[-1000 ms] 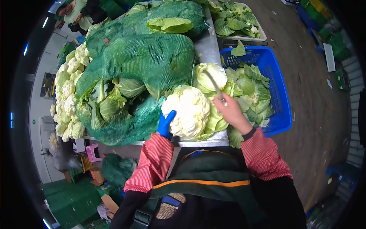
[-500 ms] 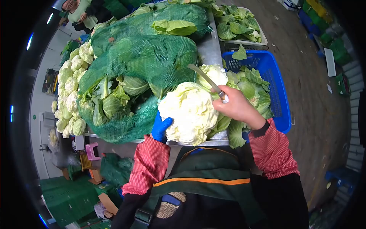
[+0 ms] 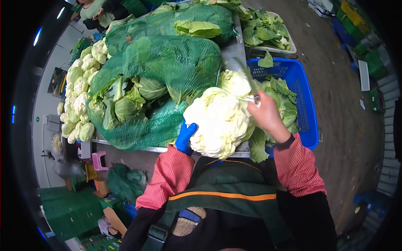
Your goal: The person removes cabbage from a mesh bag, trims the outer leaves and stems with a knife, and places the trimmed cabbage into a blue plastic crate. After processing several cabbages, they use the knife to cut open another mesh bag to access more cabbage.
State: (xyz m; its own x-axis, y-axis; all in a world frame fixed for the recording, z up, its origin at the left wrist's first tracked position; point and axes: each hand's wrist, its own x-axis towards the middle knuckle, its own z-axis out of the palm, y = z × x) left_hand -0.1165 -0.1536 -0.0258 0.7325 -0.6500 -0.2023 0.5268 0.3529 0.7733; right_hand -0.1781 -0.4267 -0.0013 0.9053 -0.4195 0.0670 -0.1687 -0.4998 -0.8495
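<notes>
A large pale cabbage (image 3: 218,123) with ruffled leaves is at the table's front edge. My left hand (image 3: 185,138), in a blue glove, grips its left side, the thumb lying on it and the other fingers hidden. My right hand (image 3: 268,113), bare, is closed around the handle of a knife (image 3: 248,77) at the cabbage's right side. The blade points up and away, smeared by motion. Just behind sits a smaller trimmed cabbage (image 3: 235,83). Loose green leaves (image 3: 258,144) hang at the table edge under my right hand.
Green mesh sacks (image 3: 167,62) of cabbages lie across the metal table (image 3: 234,52). Trimmed cabbages (image 3: 79,92) are piled at left. A blue basket (image 3: 307,104) with leaves stands at right, a white crate (image 3: 289,39) behind it. Another person (image 3: 96,12) is at the far left.
The knife has swung from pointing up-left to more upright, and my right hand has moved slightly right. The view has shifted, so the large cabbage and my left hand appear further right.
</notes>
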